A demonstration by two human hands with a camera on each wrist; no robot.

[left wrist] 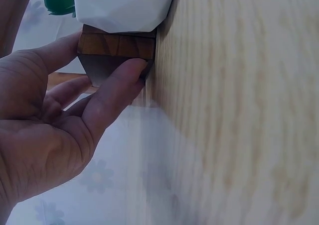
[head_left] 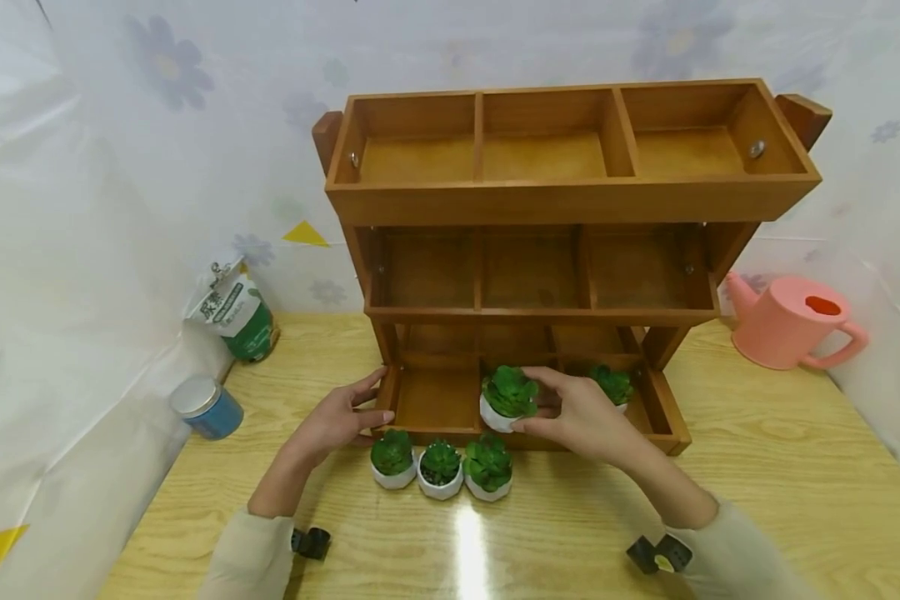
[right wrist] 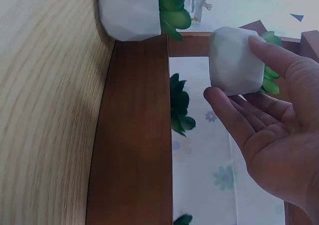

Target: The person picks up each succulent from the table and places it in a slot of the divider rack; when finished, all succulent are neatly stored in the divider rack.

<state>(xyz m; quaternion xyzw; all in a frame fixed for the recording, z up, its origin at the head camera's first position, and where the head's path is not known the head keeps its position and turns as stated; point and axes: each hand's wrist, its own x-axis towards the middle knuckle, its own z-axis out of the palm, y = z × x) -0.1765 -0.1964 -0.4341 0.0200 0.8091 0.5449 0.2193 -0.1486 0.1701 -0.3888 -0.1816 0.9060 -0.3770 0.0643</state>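
Note:
My right hand (head_left: 581,417) grips a potted succulent (head_left: 508,398) by its white faceted pot, over the front of the bottom tier's middle compartment. In the right wrist view the thumb and fingers hold this pot (right wrist: 234,60) from opposite sides. At the left end of the bottom tier, my left hand (head_left: 345,415) grips the corner of the wooden shelf (head_left: 570,202), as the left wrist view also shows. Another succulent (head_left: 611,385) sits in the bottom tier's right compartment, partly hidden by the right hand. Three more potted succulents (head_left: 440,468) stand in a row on the table before the shelf.
A pink watering can (head_left: 783,321) stands right of the shelf. To the left are a green and white pouch (head_left: 240,312) with a clip and a blue jar (head_left: 208,408). The shelf's upper two tiers rise behind the hands, each divided into compartments.

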